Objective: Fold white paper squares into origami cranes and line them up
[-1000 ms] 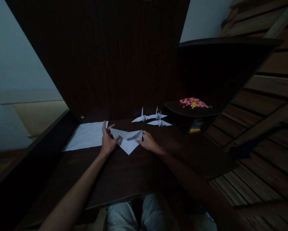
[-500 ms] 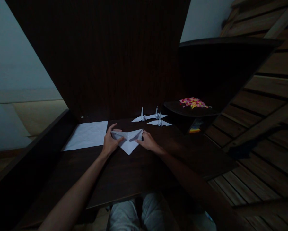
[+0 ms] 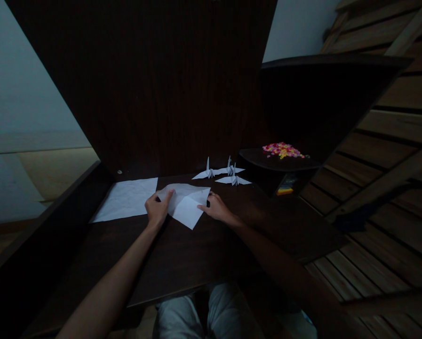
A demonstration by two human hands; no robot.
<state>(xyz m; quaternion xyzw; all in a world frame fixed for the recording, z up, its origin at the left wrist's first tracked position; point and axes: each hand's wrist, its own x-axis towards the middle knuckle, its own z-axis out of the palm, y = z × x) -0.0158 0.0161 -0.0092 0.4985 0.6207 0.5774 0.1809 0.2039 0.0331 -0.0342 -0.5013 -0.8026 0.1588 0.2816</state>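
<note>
A creased sheet of white origami paper (image 3: 187, 207) is held between my two hands, low over the dark desk, one corner pointing toward me. My left hand (image 3: 157, 208) pinches its left side, thumb on top and the other fingers largely hidden behind. At the right corner, my right hand (image 3: 214, 207) grips the edge between thumb and fingers. Just beyond the paper stand three folded white paper cranes, among them a left one (image 3: 209, 173) and a front one (image 3: 234, 180).
A flat white sheet (image 3: 126, 198) lies on the desk (image 3: 182, 263) to the left. Small pink, red and yellow pieces (image 3: 283, 150) are heaped on a corner shelf (image 3: 279, 163) at right. Below it sits a small yellow item (image 3: 284, 191). A tall dark panel (image 3: 154, 94) rises behind.
The paper's folded-in flaps have opened out into a wider, flatter surface. My left hand has shifted slightly left and turned, while my right hand stays almost in place.
</note>
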